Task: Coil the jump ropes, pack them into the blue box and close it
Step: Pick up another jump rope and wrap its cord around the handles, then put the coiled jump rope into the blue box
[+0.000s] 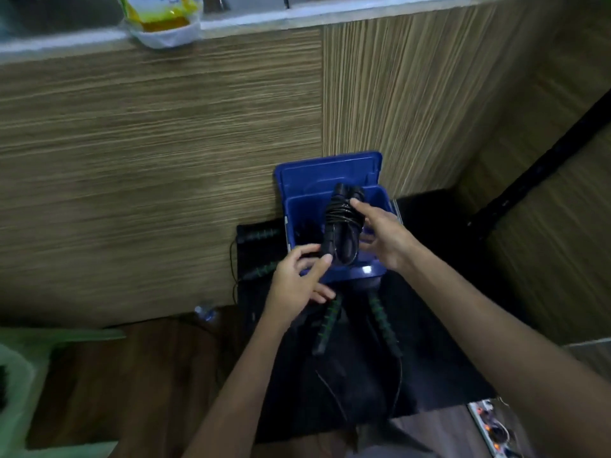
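Dim indoor light, soft overall focus. Black mat (429, 358) swallows detail in shadow. Small glare spot on blue box (367, 270) front rim. Wide-angle bending at edges; green object (20, 375) lower left blurred.

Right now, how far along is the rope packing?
One coiled jump rope is wound up, and both hands, left hand and right hand, hold it over the open blue box. Left: two uncoiled ropes, green-ribbed handles on the black mat in front and another pair at the left, then shutting the lid.
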